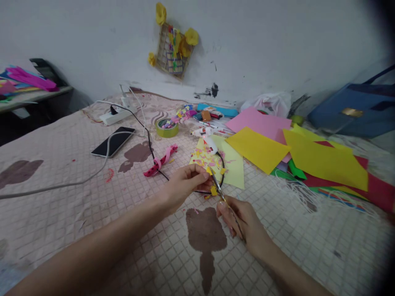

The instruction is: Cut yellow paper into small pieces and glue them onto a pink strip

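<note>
My left hand (193, 181) pinches a small piece of yellow paper (210, 170) between thumb and fingers. My right hand (237, 218) is closed around a pair of scissors (218, 188), whose blades point up at the piece. Just below the blades is another yellow scrap (214, 190). Beyond my hands, a pale yellow sheet (234, 164) lies under many pink and yellow paper clippings (202, 157). A white glue gun (211, 145) rests on that sheet, its black cord curving behind the scissors. The scissor handles are partly hidden by my right fingers.
Yellow sheets (259, 149), a pink sheet (259, 123) and white string (298, 193) lie to the right. Leftward are a pink strip (161, 161), a roll of tape (167, 128), a phone (113, 142) and a power strip (118, 115). Cords cross the cloth.
</note>
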A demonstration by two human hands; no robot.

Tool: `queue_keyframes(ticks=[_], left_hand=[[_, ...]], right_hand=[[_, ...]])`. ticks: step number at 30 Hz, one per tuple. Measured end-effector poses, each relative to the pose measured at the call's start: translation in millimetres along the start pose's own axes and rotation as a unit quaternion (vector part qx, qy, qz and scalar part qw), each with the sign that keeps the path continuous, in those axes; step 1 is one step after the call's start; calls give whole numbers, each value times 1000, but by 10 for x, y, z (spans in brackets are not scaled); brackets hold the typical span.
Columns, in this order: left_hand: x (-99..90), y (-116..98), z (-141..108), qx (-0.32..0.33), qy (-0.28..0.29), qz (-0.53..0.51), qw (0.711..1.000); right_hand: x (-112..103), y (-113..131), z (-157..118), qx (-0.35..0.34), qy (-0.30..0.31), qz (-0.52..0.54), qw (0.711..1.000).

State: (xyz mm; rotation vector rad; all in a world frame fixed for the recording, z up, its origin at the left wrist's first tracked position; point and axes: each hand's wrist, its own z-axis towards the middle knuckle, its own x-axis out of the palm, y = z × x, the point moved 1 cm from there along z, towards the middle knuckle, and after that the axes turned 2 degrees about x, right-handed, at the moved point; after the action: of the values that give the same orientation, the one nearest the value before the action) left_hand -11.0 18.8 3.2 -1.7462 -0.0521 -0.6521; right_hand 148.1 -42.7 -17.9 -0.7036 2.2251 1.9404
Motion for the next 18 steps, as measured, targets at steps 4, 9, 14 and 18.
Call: queue_keyframes(ticks=[4,9,14,18], left_hand=[[24,26,-27,4,-4,-14,1000],[67,61,-64,2,-16,-37,999],[91,64,-74,-2,-27,-55,998],[76,54,-59,10,-20,-48,999]], right_hand=[[36,-10,6,-1,-5,6,1000],[99,-45,-7,-16,-11,25,999],[144,-68,-13,-21,-24,7,999],[142,-37,-13,-28,-34,-18,999]])
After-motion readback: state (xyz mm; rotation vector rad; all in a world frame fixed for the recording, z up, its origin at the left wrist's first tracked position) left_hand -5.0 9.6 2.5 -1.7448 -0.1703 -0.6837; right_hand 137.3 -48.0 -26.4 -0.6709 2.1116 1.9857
